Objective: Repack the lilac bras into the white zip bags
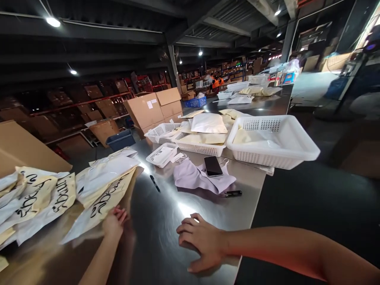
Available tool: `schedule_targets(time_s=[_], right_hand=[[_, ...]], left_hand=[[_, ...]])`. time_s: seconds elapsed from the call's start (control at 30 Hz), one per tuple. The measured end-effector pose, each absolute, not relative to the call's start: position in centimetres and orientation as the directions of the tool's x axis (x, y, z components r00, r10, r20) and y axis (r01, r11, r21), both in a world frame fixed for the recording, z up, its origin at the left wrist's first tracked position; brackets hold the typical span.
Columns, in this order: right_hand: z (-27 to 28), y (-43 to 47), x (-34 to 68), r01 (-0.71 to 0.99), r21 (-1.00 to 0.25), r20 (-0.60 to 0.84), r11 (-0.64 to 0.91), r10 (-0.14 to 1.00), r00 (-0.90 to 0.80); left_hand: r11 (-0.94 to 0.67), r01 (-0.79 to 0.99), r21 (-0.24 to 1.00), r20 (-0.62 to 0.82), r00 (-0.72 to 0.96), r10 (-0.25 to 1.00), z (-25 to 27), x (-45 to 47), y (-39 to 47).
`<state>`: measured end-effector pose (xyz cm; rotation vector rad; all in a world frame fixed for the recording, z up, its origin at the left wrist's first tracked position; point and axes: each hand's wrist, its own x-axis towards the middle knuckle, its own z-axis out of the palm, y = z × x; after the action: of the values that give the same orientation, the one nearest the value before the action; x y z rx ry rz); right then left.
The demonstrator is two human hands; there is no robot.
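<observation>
My left hand [114, 222] is at the lower right edge of a stack of cream and white mailing bags [103, 198] with black handwriting. Its fingers are curled in against the edge of the front bag; the thumb is mostly hidden. My right hand [204, 243] rests palm down on the metal table [160, 233], fingers spread, with nothing in it. Beyond it lies a lilac bra-like garment [190, 176] with a black phone [213, 166] on top. A black cutter-like tool [233, 193] is beside the garment, and a dark pen [154, 183] lies farther left.
White baskets [273, 154] with packed bags stand at the back of the table, near a small white tray [162, 155]. More written-on bags [38, 202] lie at left. A cardboard box [154, 109] stands behind. The table's edge [257, 206] runs along the right.
</observation>
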<state>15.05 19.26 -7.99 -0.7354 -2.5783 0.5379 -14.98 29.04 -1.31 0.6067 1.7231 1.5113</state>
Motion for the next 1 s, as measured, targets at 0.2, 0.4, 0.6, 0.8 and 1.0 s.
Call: schedule_targets(time_s=[0.2, 0.4, 0.6, 0.8, 1.0], right_hand=[[-7.5, 18.9, 14.8, 0.412, -0.452, 0.266, 0.792, 0.560, -0.785], [-7.1, 19.4, 14.6, 0.422, -0.449, 0.251, 0.788, 0.565, -0.786], [-7.3, 19.7, 15.8, 0.367, -0.761, 0.375, 0.535, 0.824, -0.424], [-6.5, 12.6, 17.9, 0.424, -0.500, 0.544, 0.756, 0.654, -0.526], [-7.5, 8.8, 17.3, 0.284, -0.409, 0.271, 0.867, 0.412, -0.870]], left_hand=[[0.368, 0.129, 0.921, -0.372, 0.011, 0.928, -3.9, -9.6, 15.1], [-0.105, 0.952, 0.288, 0.213, 0.043, 0.976, -2.1, -13.7, 8.9], [0.149, 0.988, 0.037, 0.096, -0.152, 0.984, -7.2, -10.0, 3.9], [0.214, 0.971, 0.104, 0.225, -0.233, 0.946, -8.3, -3.2, -2.4], [0.144, 0.977, 0.154, 0.364, -0.192, 0.912, -9.3, -5.2, -4.6]])
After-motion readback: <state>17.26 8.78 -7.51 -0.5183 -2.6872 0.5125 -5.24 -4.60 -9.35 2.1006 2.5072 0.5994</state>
